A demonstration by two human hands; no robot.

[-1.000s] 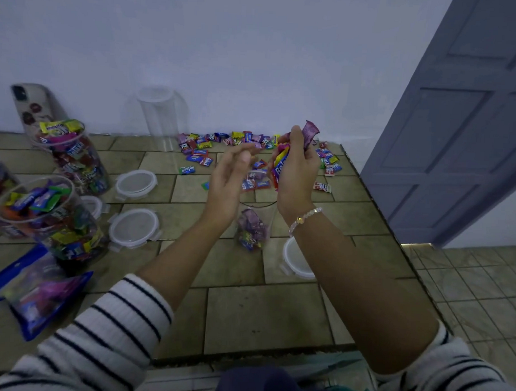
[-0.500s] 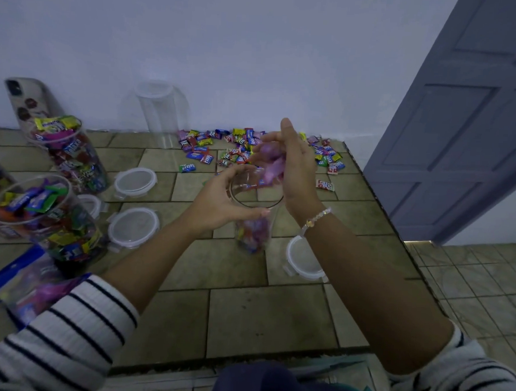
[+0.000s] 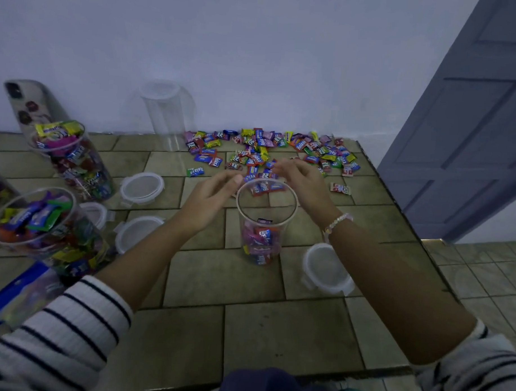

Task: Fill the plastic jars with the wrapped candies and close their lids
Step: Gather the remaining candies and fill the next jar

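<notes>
Jar: the jar stands upright mid-table, no lid on, with candies only in its bottom part

Left hand: the left hand hovers at the jar's 9 o'clock, fingers loosely stretched and slightly apart, tips just beside the rim, holding nothing I can see

Right hand: the right hand is at the jar's 1 o'clock, just past the far rim, fingers gently bent and a little spread; they look empty, though they are blurred

Done so far: two full jars at the table's 9 o'clock are heaped to the brim; a further jar at the left is cut off by the view

Still to do, I reckon: most of this jar, then the empty jar by the wall at 11 o'clock; none of the jars fully in view wears a lid

Candy supply: the pile lies at 12 to 1 o'clock, plenty left

Lids: three lids lie flat between the full jars and the middle jar; the right lid sits at 4 o'clock under the right forearm

Edges: the table ends close behind the pile at 2 o'clock, and a stray candy lies near that drop; the right lid is also not far from it

Open room: bare tiles at 6 o'clock give space to shift jars; the left side is crowded with jars, a bag and a phone
</notes>
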